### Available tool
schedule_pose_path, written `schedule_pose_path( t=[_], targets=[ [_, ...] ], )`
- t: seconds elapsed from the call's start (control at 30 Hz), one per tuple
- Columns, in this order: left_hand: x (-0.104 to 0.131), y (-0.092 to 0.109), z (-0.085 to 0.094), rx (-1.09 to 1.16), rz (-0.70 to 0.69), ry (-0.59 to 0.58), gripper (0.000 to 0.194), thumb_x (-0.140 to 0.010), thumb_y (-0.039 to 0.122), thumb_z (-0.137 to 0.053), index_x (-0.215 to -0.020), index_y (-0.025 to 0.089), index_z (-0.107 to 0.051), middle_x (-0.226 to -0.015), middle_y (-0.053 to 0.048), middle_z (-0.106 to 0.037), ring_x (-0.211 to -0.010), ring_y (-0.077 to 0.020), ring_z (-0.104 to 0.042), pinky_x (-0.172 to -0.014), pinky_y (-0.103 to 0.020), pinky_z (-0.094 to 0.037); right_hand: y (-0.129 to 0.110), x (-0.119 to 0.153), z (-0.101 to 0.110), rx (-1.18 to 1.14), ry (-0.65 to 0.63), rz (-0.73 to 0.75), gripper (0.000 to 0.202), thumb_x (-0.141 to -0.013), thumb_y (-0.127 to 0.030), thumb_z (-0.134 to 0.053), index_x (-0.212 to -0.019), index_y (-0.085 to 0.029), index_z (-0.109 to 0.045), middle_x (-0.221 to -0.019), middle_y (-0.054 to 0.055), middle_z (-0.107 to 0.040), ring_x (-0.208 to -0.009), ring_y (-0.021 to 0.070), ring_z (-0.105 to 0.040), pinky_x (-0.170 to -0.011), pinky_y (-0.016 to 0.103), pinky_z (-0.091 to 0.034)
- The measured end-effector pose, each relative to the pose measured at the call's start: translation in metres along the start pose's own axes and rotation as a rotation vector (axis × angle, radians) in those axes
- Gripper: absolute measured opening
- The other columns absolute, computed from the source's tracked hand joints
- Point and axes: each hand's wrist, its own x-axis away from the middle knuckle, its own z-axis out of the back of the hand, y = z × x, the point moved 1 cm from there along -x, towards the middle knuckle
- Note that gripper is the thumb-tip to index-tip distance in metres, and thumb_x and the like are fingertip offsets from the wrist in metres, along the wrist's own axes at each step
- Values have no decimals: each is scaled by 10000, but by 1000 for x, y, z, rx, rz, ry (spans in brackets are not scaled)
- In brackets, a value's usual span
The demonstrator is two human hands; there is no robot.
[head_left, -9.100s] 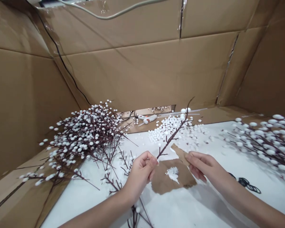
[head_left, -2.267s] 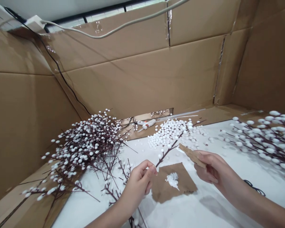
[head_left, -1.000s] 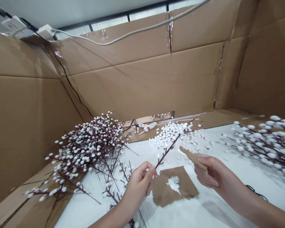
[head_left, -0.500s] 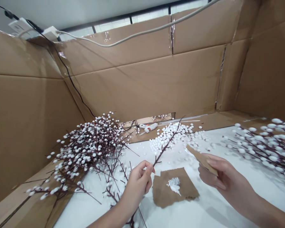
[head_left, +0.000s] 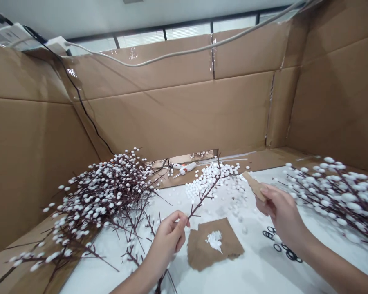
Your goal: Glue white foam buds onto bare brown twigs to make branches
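Observation:
Pinched in my left hand (head_left: pixel 171 233) is the lower end of a bare dark brown twig (head_left: pixel 204 197), which slants up and to the right with its tip over the loose white balls (head_left: pixel 207 178). My right hand (head_left: pixel 280 206) grips a small cardboard strip (head_left: pixel 253 185), its far end pointing up and left. Between the hands and lower down, a torn cardboard square (head_left: pixel 199 249) lies on the white surface, bearing a smear of white paste (head_left: pixel 215 241).
A heap of white-tipped branches (head_left: pixel 110 188) fills the left, with more branches (head_left: pixel 337 188) at the right. Black rings (head_left: pixel 290 252) lie below my right wrist. A white glue gun (head_left: pixel 187 168) rests near the cardboard back wall (head_left: pixel 178 118). Bare twigs (head_left: pixel 133 256) lie left of my left hand.
The camera view has shifted to the right. My right hand has risen with the strip, uncovering the black rings. My left hand still holds the twig, now turned to show more side shoots.

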Motion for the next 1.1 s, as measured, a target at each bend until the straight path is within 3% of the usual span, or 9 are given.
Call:
schedule_pose_path(
  t=[0.27,0.6,1.1],
  targets=[
    [1,3,-2,-86,-6,36,460,-703,647,-463,-688,187,-464,-314,131,-253,-322,-46,-152,-366,-194,-114,-3,3,-2,413,25,161,276,-737,-309,-426,-519,-224,-280,-498,-58,-201,-459,101,-210,-427,248,-162],
    [2,1,-2,-88,-10,27,418,-731,601,-469,-699,184,-465,-317,135,-254,-323,-44,-142,-365,-192,-109,3,7,-3,465,-59,179,286,-799,-260,-404,-553,-216,-266,-534,-50,-189,-491,103,-212,-447,251,-175],
    [2,4,-3,-95,2,38,427,-722,610,-469,-698,184,-463,-310,134,-257,-321,-45,-153,-366,-192,-116,4,6,-3,461,-76,176,301,-798,-287,-412,-548,-215,-261,-528,-50,-203,-488,103,-214,-443,253,-173]
  ],
)
